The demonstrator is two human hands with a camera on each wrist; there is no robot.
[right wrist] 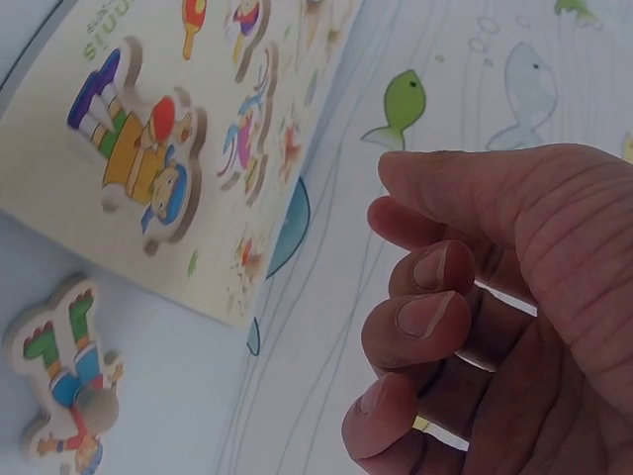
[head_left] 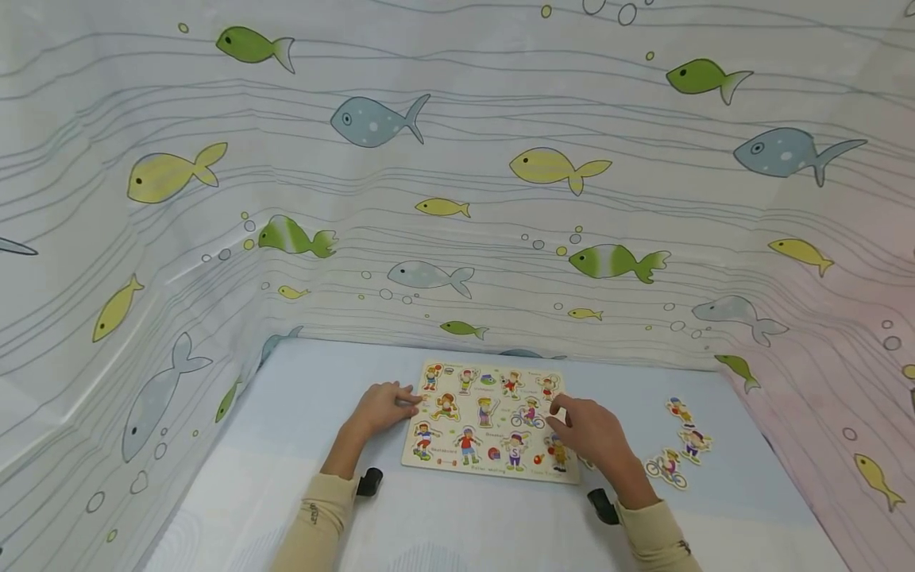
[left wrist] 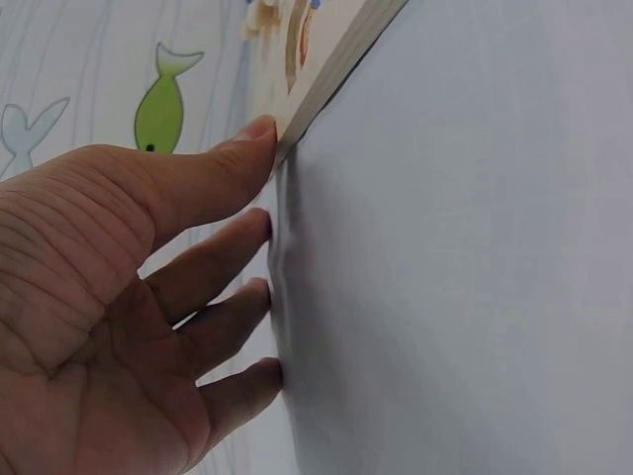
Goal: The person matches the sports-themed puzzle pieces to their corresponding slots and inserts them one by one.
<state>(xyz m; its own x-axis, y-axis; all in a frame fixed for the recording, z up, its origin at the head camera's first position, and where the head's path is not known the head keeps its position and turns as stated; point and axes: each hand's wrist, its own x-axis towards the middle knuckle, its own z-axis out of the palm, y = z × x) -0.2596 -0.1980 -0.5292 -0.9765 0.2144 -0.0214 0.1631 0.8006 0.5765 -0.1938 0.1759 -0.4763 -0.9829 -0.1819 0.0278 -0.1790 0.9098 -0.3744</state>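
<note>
A wooden peg puzzle board (head_left: 457, 433) with pictures of children at sports lies flat at the far part of the table. My left hand (head_left: 384, 407) is at its left edge. In the left wrist view the thumb (left wrist: 232, 173) touches the board's side, with the other fingers spread below. My right hand (head_left: 589, 429) is over the board's right edge, fingers loosely curled and nothing visible between them. In the right wrist view, a table tennis figure piece (right wrist: 148, 173) sits on the board near a corner. A knobbed figure piece (right wrist: 74, 381) lies just off the board.
Right of my right hand lie a cyclist piece (head_left: 667, 469) and two other figure pieces, one in purple and white (head_left: 693, 445) and one with a red ball (head_left: 679, 411). A fish-patterned sheet (head_left: 493, 238) rises behind the pale blue table (head_left: 343, 361) and along both sides.
</note>
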